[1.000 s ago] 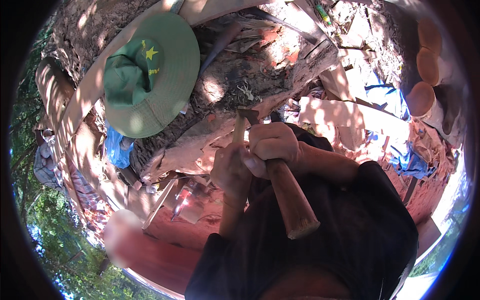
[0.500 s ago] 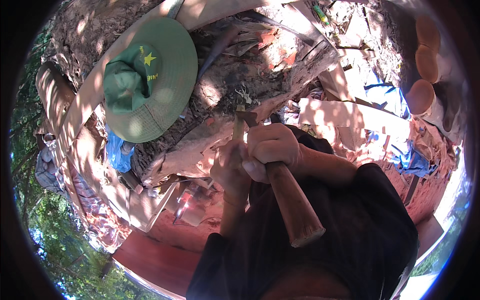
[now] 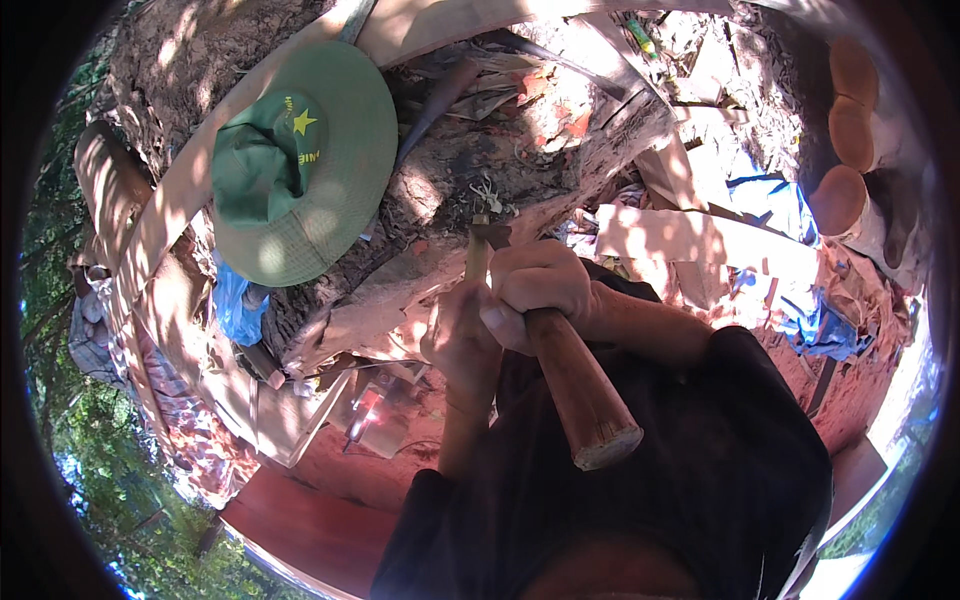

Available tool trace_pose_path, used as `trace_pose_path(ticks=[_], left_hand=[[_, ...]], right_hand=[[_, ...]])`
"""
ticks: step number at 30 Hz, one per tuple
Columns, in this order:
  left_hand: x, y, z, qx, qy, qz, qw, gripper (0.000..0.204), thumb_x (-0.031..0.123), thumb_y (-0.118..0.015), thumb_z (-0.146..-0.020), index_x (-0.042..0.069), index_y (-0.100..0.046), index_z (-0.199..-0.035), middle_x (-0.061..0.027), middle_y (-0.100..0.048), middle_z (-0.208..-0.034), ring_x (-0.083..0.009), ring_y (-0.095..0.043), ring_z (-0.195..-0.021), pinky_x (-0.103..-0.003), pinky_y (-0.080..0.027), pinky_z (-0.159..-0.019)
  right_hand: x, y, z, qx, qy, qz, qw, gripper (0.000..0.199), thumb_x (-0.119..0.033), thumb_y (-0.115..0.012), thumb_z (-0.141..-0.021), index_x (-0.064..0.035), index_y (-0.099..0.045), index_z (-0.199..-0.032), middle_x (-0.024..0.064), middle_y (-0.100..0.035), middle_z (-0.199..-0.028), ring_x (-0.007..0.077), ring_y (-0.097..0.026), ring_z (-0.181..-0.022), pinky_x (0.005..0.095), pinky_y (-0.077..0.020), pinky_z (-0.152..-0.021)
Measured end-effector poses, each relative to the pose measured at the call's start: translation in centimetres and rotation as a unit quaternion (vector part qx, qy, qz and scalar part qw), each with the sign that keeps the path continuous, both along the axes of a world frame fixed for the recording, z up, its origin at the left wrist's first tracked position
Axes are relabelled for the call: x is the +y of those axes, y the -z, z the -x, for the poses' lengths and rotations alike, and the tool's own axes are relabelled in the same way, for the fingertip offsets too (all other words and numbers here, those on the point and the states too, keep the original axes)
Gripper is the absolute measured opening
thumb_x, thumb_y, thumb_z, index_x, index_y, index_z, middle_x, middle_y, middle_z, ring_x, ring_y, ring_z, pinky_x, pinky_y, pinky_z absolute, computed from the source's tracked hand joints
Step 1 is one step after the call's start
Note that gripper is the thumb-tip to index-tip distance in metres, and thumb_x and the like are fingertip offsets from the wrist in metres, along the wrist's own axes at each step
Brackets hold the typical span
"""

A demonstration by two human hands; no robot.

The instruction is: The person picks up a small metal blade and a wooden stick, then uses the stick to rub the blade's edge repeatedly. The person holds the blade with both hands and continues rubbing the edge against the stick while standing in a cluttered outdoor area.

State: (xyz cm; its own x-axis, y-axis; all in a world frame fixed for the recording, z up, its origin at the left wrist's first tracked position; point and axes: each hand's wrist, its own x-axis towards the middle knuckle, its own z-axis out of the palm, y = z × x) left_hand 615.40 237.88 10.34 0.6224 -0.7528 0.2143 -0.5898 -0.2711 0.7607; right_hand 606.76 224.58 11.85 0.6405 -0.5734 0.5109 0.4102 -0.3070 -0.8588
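Note:
My right hand [image 3: 545, 282] is closed round the upper part of a bladed tool with a thick wooden handle [image 3: 585, 400]. The handle's butt slants down toward my dark shirt. A short dark blade [image 3: 492, 233] sticks out past my fist, against the top of a thin wooden stick [image 3: 477, 258]. My left hand [image 3: 462, 335] grips that stick from below, right beside the right fist. Pale curled shavings [image 3: 487, 195] lie on the big log [image 3: 440, 215] just beyond the stick's tip. How far the blade runs inside my fist is hidden.
A green brimmed hat [image 3: 350, 170] with a yellow star rests on the log at the left. Behind it lies a dark blade-like tool [image 3: 435, 110]. Blue plastic [image 3: 238, 305], planks [image 3: 700, 235] and scraps surround the log. Rounded brown objects [image 3: 850, 95] stand at the far right.
The handle's butt has swung slightly left and up, and my right fist has shifted a little left. Both hands keep their grip; the whole view has shifted slightly.

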Motion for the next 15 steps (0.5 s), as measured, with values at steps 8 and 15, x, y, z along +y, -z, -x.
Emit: trace_pose_path(ticks=[8, 15], left_hand=[[0.2, 0.6, 0.1, -0.016, 0.001, 0.007, 1.0, 0.037, 0.025, -0.073, -0.08, -0.003, -0.066, -0.103, -0.0098, -0.067, -0.093, -0.0182, -0.065, -0.085, -0.031, -0.053, -0.076], [-0.3, -0.2, 0.2, 0.074, -0.023, 0.031, 0.997, 0.033, 0.022, -0.074, -0.082, -0.002, -0.066, -0.104, -0.0084, -0.067, -0.092, -0.017, -0.064, -0.086, -0.031, -0.053, -0.076]], right_hand=[[-0.9, 0.0, -0.2, -0.001, -0.003, 0.0, 1.0, 0.027, -0.007, -0.069, -0.08, -0.0066, -0.045, -0.068, 0.0077, -0.05, -0.065, 0.0287, -0.056, -0.056, 0.0387, -0.0441, -0.049], [-0.6, 0.0, -0.1, -0.049, -0.043, 0.098, 0.993, 0.026, -0.003, -0.069, -0.077, -0.0068, -0.044, -0.067, 0.0069, -0.047, -0.062, 0.0283, -0.053, -0.054, 0.0403, -0.0418, -0.048]])
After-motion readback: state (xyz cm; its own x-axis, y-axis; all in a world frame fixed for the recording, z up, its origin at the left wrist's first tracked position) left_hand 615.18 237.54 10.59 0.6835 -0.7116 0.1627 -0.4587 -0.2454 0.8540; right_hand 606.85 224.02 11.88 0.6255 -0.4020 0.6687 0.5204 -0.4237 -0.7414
